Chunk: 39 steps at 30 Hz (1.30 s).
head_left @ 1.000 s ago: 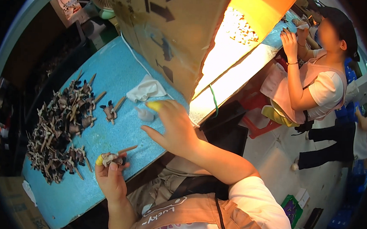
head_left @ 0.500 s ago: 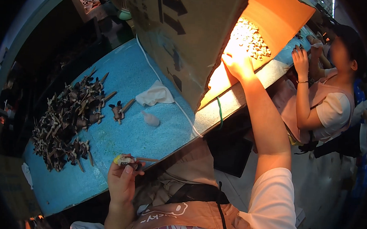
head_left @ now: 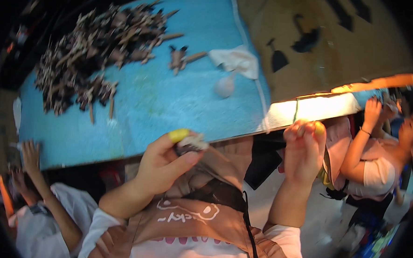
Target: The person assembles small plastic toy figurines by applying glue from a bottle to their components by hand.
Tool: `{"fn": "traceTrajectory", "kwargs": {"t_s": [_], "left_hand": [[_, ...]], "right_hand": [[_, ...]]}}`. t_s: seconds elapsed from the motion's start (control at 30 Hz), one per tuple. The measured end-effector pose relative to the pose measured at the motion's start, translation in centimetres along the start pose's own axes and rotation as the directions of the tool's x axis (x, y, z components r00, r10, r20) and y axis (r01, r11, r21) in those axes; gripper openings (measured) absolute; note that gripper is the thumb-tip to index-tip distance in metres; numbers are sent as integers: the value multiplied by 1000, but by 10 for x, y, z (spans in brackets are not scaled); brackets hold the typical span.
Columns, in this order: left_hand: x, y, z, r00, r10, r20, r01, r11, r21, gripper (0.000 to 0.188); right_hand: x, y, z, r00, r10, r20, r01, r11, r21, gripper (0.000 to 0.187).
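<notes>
At the near left corner of the blue table I can see a neighbour's hand; what it holds, I can't tell. A heap of small dark figures on sticks fills the table's left half, bunched away from the near edge, I'd guess to leave working room. Over that edge, the person's left hand grips a held figure between thumb and yellow-wrapped index finger, its stick pointing right, perhaps so its body faces the other hand. A lone figure lies on the table beyond, apart from the heap. Next come a small pale bottle and a crumpled white cloth, both probably kept within reach. A cardboard box stands at the table's right end. Before it, off the near edge, the right hand is raised, fingers curled together; whether they pinch something, I can't tell.
</notes>
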State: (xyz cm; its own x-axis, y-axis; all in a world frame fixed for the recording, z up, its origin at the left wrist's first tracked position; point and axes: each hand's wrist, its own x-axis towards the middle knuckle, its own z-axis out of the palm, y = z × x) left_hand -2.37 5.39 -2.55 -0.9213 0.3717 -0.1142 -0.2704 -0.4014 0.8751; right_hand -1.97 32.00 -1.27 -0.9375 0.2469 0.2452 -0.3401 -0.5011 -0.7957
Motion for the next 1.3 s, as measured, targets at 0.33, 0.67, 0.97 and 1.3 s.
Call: {"fn": "traceTrajectory", "kwargs": {"t_s": [0.33,0.67,0.97,1.3], "left_hand": [[-12,11,2,962,175,208,-249,874,418,33],[-20,15,-4,944,218,249,-315,822,475,32],[-21,12,-5,927,260,270,-365,790,493,32],[-16,11,-6,922,243,303,-366,801,473,33]], "right_hand": [[-39,26,79,937,-36,349,271,705,-656,25],[-39,21,99,809,5,588,542,381,-749,26],[-36,19,94,883,58,467,378,503,-777,29],[-42,19,90,756,-40,653,647,192,-738,26]]}}
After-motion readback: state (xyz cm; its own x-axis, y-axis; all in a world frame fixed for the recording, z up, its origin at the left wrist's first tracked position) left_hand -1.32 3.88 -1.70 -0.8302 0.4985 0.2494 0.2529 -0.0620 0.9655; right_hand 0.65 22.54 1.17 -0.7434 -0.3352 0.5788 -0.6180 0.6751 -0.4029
